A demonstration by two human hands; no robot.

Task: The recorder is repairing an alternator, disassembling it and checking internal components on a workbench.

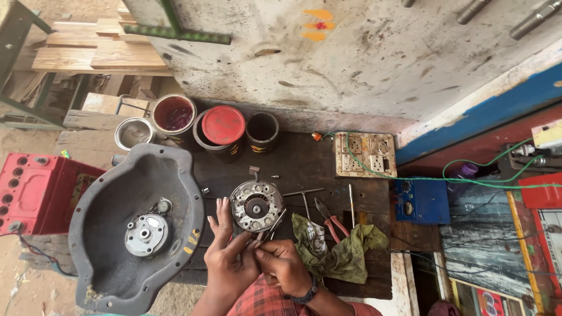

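My left hand [226, 251] and my right hand [283, 266] meet low in the middle of the view, fingertips pinched together on a small part too tiny to identify. Just above them lies a round metal motor end plate [256, 205] with a dark hub on the dark wooden bench [304, 158]. A thin metal tool [274, 225] leans from the plate toward my right fingers. A green rag [345, 251] lies right of my hands, with red-handled pliers [332, 222] on it.
A large grey cast housing [117, 234] with a small round hub sits at the left. Several tins [223, 130] stand at the back. A switch board [364, 154] with green wire, a blue box [422, 202], a T-handle tool [304, 196] and a red battery case [35, 193] surround the bench.
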